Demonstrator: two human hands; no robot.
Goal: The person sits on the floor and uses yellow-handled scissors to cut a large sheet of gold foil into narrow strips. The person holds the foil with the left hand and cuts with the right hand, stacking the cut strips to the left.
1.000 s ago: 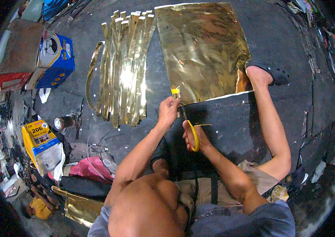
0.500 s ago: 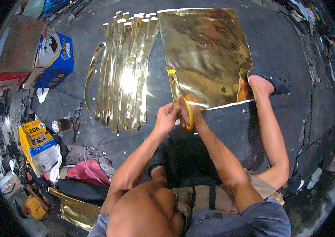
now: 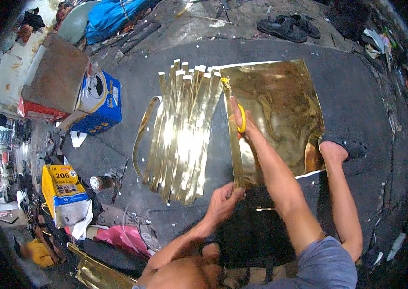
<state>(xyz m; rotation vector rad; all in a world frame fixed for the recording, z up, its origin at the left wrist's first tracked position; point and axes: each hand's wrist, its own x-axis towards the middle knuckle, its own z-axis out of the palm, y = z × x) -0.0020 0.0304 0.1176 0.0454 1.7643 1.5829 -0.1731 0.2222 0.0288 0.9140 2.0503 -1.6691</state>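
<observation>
A shiny gold sheet (image 3: 286, 106) with white edges lies flat on the dark mat. My right hand (image 3: 240, 126), closed on a pair of scissors with a yellow handle (image 3: 242, 118), is over the sheet's left side, its blades up by the far edge. Along that side runs a narrow gold strip (image 3: 236, 164), and my left hand (image 3: 225, 201) pinches its near end. To the left lies a row of several cut gold strips (image 3: 182, 139), white at their far ends; one curls up at the row's left.
A blue and white box (image 3: 103, 103) and a yellow packet (image 3: 64, 192) stand at left, with a jar (image 3: 102, 182) nearby. My foot in a black clog (image 3: 346, 148) presses beside the sheet's right edge. Black sandals (image 3: 288, 28) lie beyond the mat. A person in yellow (image 3: 41, 253) is at lower left.
My right hand with the scissors has moved away from me along the sheet's left side to near its far edge. The left hand stays at the strip's near end. The view has shifted.
</observation>
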